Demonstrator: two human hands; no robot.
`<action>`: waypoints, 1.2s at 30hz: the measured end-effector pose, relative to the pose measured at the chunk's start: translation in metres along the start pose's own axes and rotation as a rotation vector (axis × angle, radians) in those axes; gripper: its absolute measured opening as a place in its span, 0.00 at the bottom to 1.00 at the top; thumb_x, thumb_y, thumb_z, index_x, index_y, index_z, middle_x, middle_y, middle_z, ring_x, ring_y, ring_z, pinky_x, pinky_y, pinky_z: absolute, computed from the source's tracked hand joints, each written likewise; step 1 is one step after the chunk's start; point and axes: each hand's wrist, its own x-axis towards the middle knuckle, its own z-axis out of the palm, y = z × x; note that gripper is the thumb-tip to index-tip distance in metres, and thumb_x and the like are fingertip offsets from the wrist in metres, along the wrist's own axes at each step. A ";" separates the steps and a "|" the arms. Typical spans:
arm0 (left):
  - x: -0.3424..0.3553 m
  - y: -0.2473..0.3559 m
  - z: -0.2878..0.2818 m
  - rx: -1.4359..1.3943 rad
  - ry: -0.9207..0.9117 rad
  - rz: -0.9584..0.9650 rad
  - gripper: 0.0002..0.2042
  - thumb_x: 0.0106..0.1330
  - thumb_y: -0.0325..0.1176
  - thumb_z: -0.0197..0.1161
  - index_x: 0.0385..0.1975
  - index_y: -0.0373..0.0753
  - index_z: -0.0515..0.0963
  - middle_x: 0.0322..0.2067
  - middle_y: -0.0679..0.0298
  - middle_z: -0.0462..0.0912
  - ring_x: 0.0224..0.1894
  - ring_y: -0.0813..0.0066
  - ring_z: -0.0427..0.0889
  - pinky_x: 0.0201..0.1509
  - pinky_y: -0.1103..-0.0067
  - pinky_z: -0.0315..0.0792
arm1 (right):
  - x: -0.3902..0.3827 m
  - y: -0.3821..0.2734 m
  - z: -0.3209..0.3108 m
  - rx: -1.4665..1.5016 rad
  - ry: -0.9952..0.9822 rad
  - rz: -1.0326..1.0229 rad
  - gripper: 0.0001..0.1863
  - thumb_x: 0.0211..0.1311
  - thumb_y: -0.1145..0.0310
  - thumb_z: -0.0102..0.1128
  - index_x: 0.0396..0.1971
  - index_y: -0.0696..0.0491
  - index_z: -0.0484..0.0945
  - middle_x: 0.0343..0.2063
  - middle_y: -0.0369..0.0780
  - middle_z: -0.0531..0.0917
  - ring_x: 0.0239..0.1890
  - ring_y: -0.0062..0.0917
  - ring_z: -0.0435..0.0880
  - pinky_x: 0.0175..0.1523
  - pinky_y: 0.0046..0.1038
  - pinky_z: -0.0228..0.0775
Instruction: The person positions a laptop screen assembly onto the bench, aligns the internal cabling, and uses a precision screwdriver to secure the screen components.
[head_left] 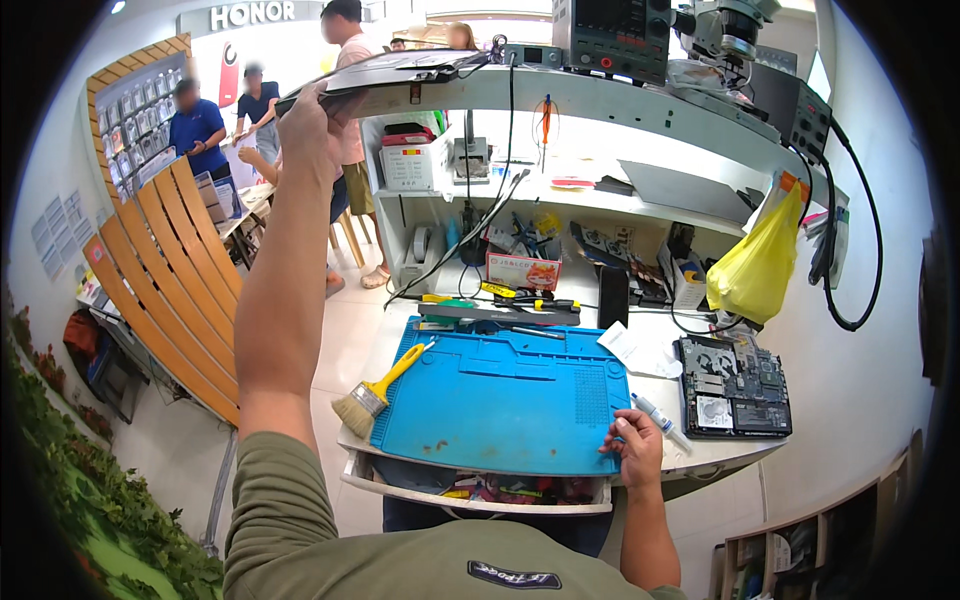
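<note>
My left hand [308, 128] reaches up to the top shelf, closed on the edge of a thin, flat dark panel [385, 70] that looks like a laptop part. Its fingers are partly hidden under the panel. My right hand [637, 447] is low, by the right front corner of the blue work mat [490, 415]. The fingers are loosely bent and apart, and I see nothing held in them. Beside it lies a white tube or syringe [662, 422]. An opened laptop base [735, 388] with bare circuitry sits farther right. On the mat's left edge rests a yellow-handled brush [378, 388].
Below the mat, a drawer [400, 482] stands pulled out with assorted items inside. Tools [500, 310] and a black phone [613, 297] lie behind the mat. A yellow bag [760, 255] hangs at right. Cables [512, 150] dangle from the top shelf. People [197, 125] stand beyond the wooden bench [165, 260].
</note>
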 end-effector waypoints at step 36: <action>-0.192 0.164 -0.247 0.078 -0.183 0.059 0.15 0.83 0.29 0.57 0.62 0.27 0.79 0.58 0.43 0.87 0.60 0.55 0.90 0.68 0.65 0.86 | -0.007 -0.100 0.118 0.156 -0.424 -0.266 0.29 0.85 0.55 0.54 0.70 0.63 0.71 0.55 0.48 0.82 0.44 0.32 0.87 0.39 0.39 0.92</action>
